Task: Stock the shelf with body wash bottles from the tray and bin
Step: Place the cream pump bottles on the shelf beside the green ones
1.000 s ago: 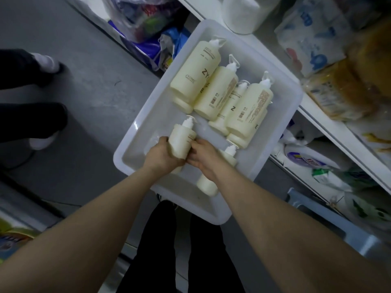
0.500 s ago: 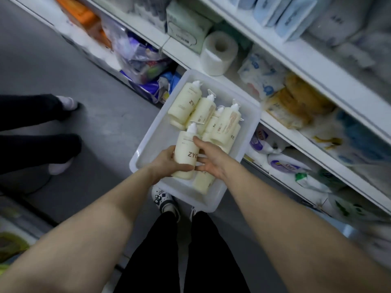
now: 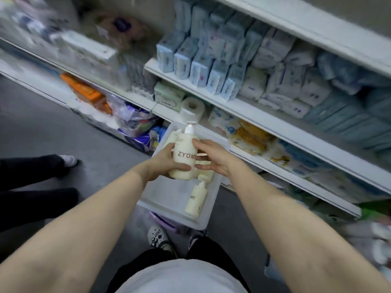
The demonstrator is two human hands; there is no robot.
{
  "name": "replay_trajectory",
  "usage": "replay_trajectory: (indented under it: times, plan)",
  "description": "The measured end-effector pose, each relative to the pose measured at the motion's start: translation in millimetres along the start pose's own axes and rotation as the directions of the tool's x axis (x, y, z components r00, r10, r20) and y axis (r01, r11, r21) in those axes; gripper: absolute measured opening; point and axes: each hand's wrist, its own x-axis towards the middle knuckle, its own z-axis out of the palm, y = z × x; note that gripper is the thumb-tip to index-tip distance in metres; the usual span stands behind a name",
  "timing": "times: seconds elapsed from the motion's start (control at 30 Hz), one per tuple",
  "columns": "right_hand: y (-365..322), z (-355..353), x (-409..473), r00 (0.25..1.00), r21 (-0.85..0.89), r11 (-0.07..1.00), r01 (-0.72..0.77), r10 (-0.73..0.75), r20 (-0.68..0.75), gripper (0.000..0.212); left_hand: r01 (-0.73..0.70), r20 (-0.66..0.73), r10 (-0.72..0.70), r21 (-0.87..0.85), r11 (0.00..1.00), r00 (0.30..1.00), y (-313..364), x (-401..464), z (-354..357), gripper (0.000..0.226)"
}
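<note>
Bottle [image 3: 183,156] above tray [image 3: 169,199], between hands.

Left hand [image 3: 164,163] grips a cream pump bottle [image 3: 183,156] upright above the white tray [image 3: 169,199]; right hand [image 3: 213,160] touches its other side, fingers fairly straight. Another bottle [image 3: 195,200] lies flat in the tray. Shelf [image 3: 249,111] behind holds tissue packs [image 3: 211,66] and a toilet roll [image 3: 191,107].

Grey floor [image 3: 48,123], white shelving [image 3: 264,121] — seemingly metal
</note>
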Motion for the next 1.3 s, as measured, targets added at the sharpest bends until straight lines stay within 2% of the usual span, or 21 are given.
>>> replay_trajectory:
  times: [0.13,0.2,0.33,0.43,0.6,0.73,1.0,1.17,1.3]
  plan:
    - [-29,-12,-26,0.993,-0.002,0.993,0.117,-0.117,-0.019,0.032,-0.075,0.060,0.074,0.015,0.997,0.995,38,-14,-2,0.097]
    - [-44,-18,-40,0.987,-0.025,0.987,0.159,-0.160,-0.020,0.038,-0.123,0.090,0.119,0.031,0.992,0.989,57,-18,-2,0.098]
    - [-76,-29,-65,0.967,-0.070,0.969,0.237,-0.242,-0.075,0.047,-0.228,0.146,0.218,0.058,0.972,0.965,100,-23,2,0.092]
    - [-105,-41,-86,0.937,-0.069,0.947,0.313,-0.320,-0.139,0.052,-0.331,0.164,0.313,0.097,0.939,0.935,137,-26,9,0.077]
    - [-158,-61,-121,0.869,-0.091,0.896,0.434,-0.443,-0.220,0.051,-0.483,0.154,0.464,0.133,0.865,0.872,199,-32,23,0.075]
    - [-203,-81,-148,0.819,-0.115,0.854,0.508,-0.520,-0.244,0.038,-0.587,0.126,0.573,0.152,0.796,0.810,250,-36,37,0.070]
    - [-275,-127,-162,0.707,-0.155,0.773,0.615,-0.627,-0.326,0.051,-0.713,0.069,0.712,0.143,0.686,0.699,334,-23,61,0.073]
    - [-310,-154,-146,0.632,-0.214,0.719,0.662,-0.688,-0.355,0.058,-0.745,-0.022,0.766,0.219,0.630,0.642,367,5,74,0.073]
    - [-328,-167,-122,0.565,-0.255,0.675,0.692,-0.727,-0.391,0.052,-0.713,-0.118,0.762,0.288,0.640,0.636,380,35,80,0.073]
